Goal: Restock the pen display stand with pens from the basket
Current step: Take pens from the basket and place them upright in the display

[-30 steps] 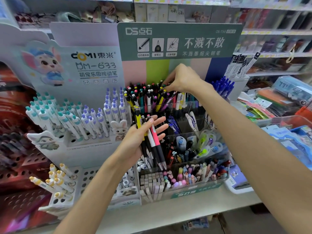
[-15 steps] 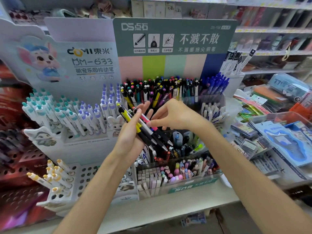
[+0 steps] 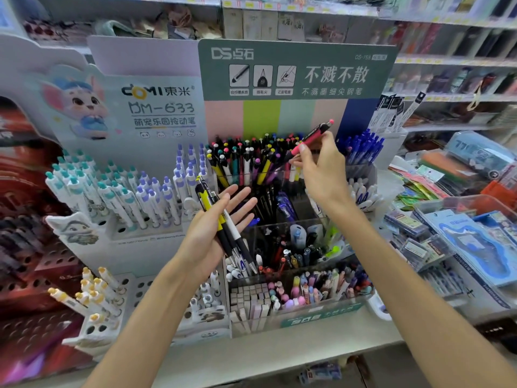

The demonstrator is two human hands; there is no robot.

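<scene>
Pink and black: a pink pen [image 3: 310, 138] now up in the air, pinched in the right hand [image 3: 321, 169], tip end down by the thumb and pink click button pointing up and to the right. Half a second ago still lying in the left palm with the others; now lifted out and carried back toward the top row of the pen display stand [image 3: 296, 68]. Right-hand fingers [image 3: 303, 154] curled and clamped on the pen's lower part. Left hand [image 3: 215, 228] flat and palm up, fingers spread and straight, only cradling the leftover bunch of pens [image 3: 223, 222]: a yellow one and a white one among the black barrels, fewer than a second ago. Just under the pink pen, the crowded back row of click pens [image 3: 251, 161], many colours, standing button-up. Probably the next spot for it: a gap in that row, near the other pink and purple ones. No basket anywhere in view. Job partly done, with a few pens still waiting in the left palm. Care needed on the way down, since the row is packed tight and a bump could tip its neighbours.
</scene>
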